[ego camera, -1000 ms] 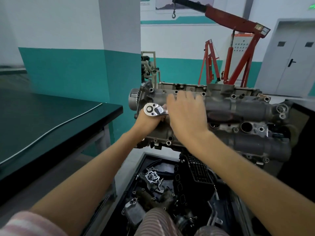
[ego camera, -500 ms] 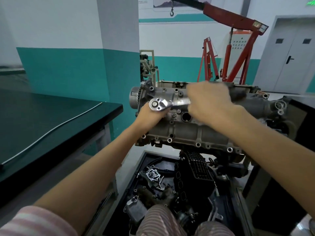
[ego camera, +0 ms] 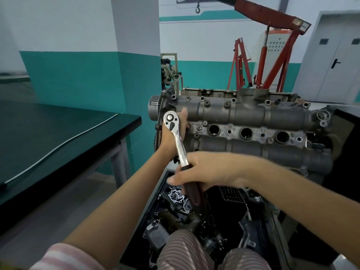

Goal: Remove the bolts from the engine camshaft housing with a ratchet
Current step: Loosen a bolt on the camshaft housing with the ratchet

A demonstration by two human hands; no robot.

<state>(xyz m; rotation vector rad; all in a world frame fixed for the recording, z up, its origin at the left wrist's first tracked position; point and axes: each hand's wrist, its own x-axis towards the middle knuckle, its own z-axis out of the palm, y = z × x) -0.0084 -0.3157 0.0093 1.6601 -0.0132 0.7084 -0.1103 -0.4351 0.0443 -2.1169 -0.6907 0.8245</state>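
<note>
At the left end of the gray engine housing (ego camera: 243,115), the left hand (ego camera: 175,131) cupped the head of the ratchet (ego camera: 176,140), fingers curled behind it against the metal. The right hand (ego camera: 206,172) was wrapped around the ratchet's dark handle, which angled down toward the person. Several bolts (ego camera: 202,98) sat along the housing's top edge. A dark table (ego camera: 58,137) stood to the left.

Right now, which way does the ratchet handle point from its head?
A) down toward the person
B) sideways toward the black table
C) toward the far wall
A: the ratchet head sits at the housing's left end and its dark handle runs down toward the camera into the right hand.
</note>
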